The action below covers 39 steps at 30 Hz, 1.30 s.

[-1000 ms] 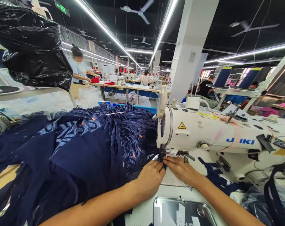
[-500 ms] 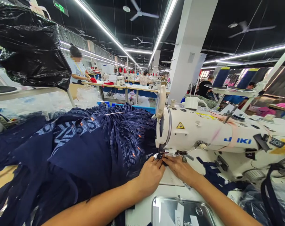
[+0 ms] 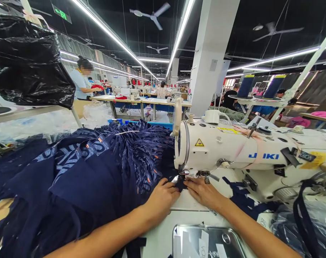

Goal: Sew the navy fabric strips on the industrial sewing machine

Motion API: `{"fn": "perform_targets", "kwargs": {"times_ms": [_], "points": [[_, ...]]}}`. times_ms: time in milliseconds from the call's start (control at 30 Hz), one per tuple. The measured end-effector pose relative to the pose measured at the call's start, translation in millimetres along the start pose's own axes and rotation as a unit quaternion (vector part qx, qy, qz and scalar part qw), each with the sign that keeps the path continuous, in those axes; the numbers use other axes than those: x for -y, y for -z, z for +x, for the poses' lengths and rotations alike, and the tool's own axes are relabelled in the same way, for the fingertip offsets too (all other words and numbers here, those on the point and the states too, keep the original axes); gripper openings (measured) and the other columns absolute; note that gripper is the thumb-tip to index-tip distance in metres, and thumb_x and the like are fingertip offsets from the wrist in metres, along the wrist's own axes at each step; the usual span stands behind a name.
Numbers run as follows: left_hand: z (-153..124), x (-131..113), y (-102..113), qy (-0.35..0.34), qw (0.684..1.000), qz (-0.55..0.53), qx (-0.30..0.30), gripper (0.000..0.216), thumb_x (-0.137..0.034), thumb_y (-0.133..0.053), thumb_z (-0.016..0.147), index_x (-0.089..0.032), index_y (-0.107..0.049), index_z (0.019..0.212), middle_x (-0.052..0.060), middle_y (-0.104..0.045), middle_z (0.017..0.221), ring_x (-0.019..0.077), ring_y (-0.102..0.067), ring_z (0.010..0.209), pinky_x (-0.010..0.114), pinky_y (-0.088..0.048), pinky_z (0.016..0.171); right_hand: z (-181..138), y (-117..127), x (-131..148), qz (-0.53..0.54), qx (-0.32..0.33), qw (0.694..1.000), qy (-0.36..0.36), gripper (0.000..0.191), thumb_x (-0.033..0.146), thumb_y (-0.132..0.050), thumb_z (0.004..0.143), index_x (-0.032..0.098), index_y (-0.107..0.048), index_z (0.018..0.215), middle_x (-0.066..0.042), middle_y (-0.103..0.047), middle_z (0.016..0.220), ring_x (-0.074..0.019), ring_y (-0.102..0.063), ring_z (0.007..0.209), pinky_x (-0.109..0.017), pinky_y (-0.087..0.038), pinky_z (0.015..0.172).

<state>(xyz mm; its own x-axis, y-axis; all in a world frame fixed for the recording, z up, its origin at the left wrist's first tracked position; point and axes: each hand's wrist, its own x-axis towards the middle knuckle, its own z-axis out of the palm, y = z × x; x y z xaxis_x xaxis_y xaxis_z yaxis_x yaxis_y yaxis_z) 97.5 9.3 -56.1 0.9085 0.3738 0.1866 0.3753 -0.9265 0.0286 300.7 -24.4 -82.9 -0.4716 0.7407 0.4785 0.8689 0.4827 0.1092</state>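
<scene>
A dark ceiling [image 3: 106,14] was hung with fans [image 3: 153,17] and crossed by long rows of bright strip lights [image 3: 182,27]. A green exit sign [image 3: 61,13] was placed high on the left, and a broad pale pillar [image 3: 213,43] was set right of centre. Farther back, pale-topped counters [image 3: 166,101] were lined up, while daylight was let in by windows [image 3: 229,83] on the right.

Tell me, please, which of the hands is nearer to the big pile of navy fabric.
Left: the left hand is beside the navy pile, while the right hand is farther away, beside the sewing machine.
</scene>
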Motion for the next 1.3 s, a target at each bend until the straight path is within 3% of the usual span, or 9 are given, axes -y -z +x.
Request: {"fn": "perform_targets", "kwargs": {"times_ms": [67, 233, 367, 567, 767, 967, 1300], "points": [[-1, 7, 6, 0.016, 0.999, -0.038, 0.007, 0.021, -0.005, -0.055, 0.073, -0.015, -0.060, 0.090, 0.004, -0.065, 0.095, 0.0183, -0.056, 0.094, 0.032, -0.035, 0.086, 0, 2, 4, 0.028, -0.001, 1.000, 0.000, 0.027, 0.017, -0.041, 0.084, 0.016, -0.064, 0.098, -0.010, -0.064, 0.095, -0.0193, -0.060, 0.082, -0.031, -0.051, 0.070], [6, 7, 8, 0.078, 0.994, -0.052, -0.048, 0.027, -0.002, -0.047, 0.072, -0.014, -0.062, 0.091, 0.004, -0.061, 0.084, 0.0173, -0.054, 0.083, 0.031, -0.037, 0.081, 0, 4, 13, 0.077, -0.007, 0.997, 0.001, 0.028, 0.016, -0.040, 0.085, 0.016, -0.063, 0.100, -0.009, -0.062, 0.090, -0.0184, -0.058, 0.081, -0.032, -0.050, 0.072], [8, 1, 6, 0.075, 0.996, -0.021, -0.053, 0.023, -0.012, -0.047, 0.078, -0.015, -0.063, 0.093, 0.005, -0.055, 0.084, 0.0197, -0.049, 0.082, 0.035, -0.038, 0.079, -1, 2, 11, 0.113, -0.018, 0.993, -0.013, 0.028, 0.017, -0.039, 0.086, 0.017, -0.063, 0.100, -0.009, -0.061, 0.092, -0.0181, -0.058, 0.083, -0.033, -0.050, 0.074], [6, 3, 5, 0.073, 0.997, -0.025, -0.027, 0.035, -0.003, -0.046, 0.076, -0.020, -0.062, 0.102, 0.005, -0.053, 0.090, 0.0198, -0.046, 0.086, 0.033, -0.039, 0.076, -3, 1, 3, 0.192, -0.028, 0.981, -0.021, 0.027, 0.019, -0.040, 0.086, 0.021, -0.065, 0.096, -0.007, -0.063, 0.097, -0.0154, -0.060, 0.086, -0.028, -0.050, 0.075], [5, 4, 1, 0.052, 0.998, -0.016, -0.009, 0.038, 0.001, -0.048, 0.075, -0.018, -0.059, 0.106, 0.007, -0.054, 0.106, 0.0220, -0.047, 0.099, 0.041, -0.035, 0.090, -5, 5, 4, 0.107, -0.004, 0.994, 0.023, 0.027, 0.017, -0.039, 0.087, 0.020, -0.062, 0.100, -0.008, -0.060, 0.095, -0.0177, -0.057, 0.086, -0.032, -0.049, 0.076], [-1, 6, 2, 0.018, 0.999, -0.013, 0.041, 0.056, -0.010, -0.070, 0.063, -0.014, -0.050, 0.116, 0.011, -0.052, 0.121, 0.0258, -0.040, 0.116, 0.049, -0.019, 0.103, -2, 11, 10, 0.056, -0.020, 0.997, 0.058, 0.025, 0.013, -0.038, 0.087, 0.016, -0.060, 0.098, -0.010, -0.059, 0.091, -0.0183, -0.056, 0.085, -0.032, -0.050, 0.074], [1, 9, 4, 0.036, 0.998, -0.040, 0.033, 0.043, 0.000, -0.049, 0.075, -0.015, -0.052, 0.115, 0.007, -0.053, 0.124, 0.0226, -0.040, 0.119, 0.051, -0.017, 0.105, 1, 12, 12, 0.020, -0.021, 0.998, 0.055, 0.027, 0.010, -0.037, 0.084, 0.014, -0.061, 0.096, -0.011, -0.060, 0.092, -0.0193, -0.057, 0.082, -0.032, -0.051, 0.071]]}}
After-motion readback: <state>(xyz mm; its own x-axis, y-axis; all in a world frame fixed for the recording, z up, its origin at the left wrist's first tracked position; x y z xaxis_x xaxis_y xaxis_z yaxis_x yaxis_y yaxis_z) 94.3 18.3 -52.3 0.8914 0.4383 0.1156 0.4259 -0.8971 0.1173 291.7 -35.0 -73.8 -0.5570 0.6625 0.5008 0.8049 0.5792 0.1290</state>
